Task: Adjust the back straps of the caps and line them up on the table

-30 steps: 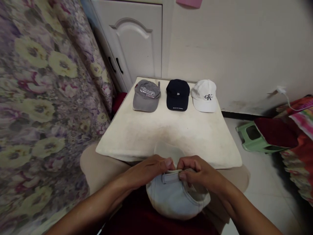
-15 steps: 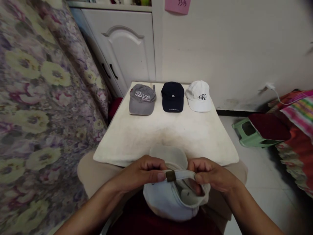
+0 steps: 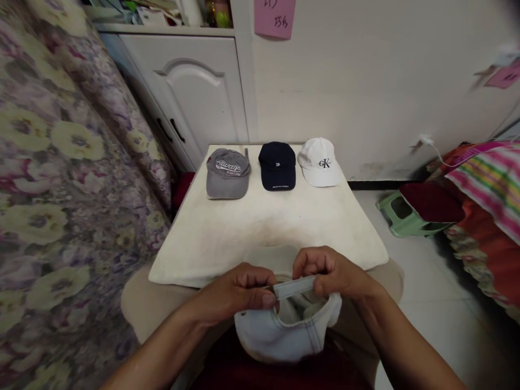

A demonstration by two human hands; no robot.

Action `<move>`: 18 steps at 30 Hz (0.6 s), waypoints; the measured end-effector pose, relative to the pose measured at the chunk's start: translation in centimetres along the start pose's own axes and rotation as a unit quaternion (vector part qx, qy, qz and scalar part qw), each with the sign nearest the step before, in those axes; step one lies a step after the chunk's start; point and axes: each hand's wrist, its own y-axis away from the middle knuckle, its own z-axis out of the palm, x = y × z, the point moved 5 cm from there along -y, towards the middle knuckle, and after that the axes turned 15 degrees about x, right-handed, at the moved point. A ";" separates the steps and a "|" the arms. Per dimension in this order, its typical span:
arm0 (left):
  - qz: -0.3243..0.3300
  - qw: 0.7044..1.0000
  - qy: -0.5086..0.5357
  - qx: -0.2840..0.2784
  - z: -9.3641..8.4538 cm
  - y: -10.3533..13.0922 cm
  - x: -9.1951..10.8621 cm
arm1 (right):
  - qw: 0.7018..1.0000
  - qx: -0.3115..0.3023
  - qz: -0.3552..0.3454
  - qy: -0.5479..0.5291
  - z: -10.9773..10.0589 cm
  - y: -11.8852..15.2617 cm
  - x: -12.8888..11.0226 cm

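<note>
Pinching one end of the back strap (image 3: pixel 294 288) between thumb and fingers, the left hand (image 3: pixel 238 290) works opposite the right hand (image 3: pixel 335 273), which grips the other end in the same way. The strap belongs to a pale blue cap (image 3: pixel 280 338), held above the lap at the near edge of the surface (image 3: pixel 190 244), its brim pointing away from the person. As for progress, three caps rest in a row towards the far edge: a grey cap (image 3: pixel 227 176), a navy cap (image 3: pixel 278 168) and a white cap (image 3: pixel 320 162), brims facing the person. The fourth is in hand, not in that row. Its strap spans the rear opening; whether it is fully fastened is hard to tell, as the fingers cover both ends. The cloth looks soft and faded, with dark stitching and a brownish patch low on the crown.
</note>
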 end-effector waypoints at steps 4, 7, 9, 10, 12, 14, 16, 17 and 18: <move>-0.019 0.999 0.045 -0.001 -0.4 0.0 -0.8 | 0.999 -0.043 0.024 -0.014 -0.8 0.1 0.5; -0.010 0.999 0.052 -0.002 -1.3 -0.3 -0.6 | 0.997 -0.049 0.053 -0.004 -1.5 -0.2 0.8; 0.013 0.999 0.038 0.012 -2.4 -0.8 0.6 | 0.996 -0.048 0.068 0.009 -2.0 -0.8 0.5; 0.029 0.999 0.025 0.021 -3.1 -1.1 1.7 | 0.997 -0.045 0.064 0.019 -2.2 -1.2 -0.1; 0.071 0.997 -0.007 0.043 -4.3 -1.6 4.5 | 0.999 -0.022 0.022 0.037 -2.6 -2.2 -2.1; 0.137 0.988 -0.048 0.059 -5.0 -1.5 8.2 | 0.997 0.030 -0.057 0.045 -3.1 -3.2 -5.3; 0.212 0.969 -0.096 0.085 -5.2 -0.7 11.9 | 0.985 0.072 -0.143 0.062 -3.2 -3.6 -8.7; 0.237 0.959 -0.128 0.090 -4.9 -0.2 13.4 | 0.978 0.080 -0.175 0.075 -3.0 -3.6 -10.2; 0.255 0.950 -0.153 0.092 -4.6 0.3 14.4 | 0.973 0.084 -0.197 0.091 -2.9 -3.4 -11.3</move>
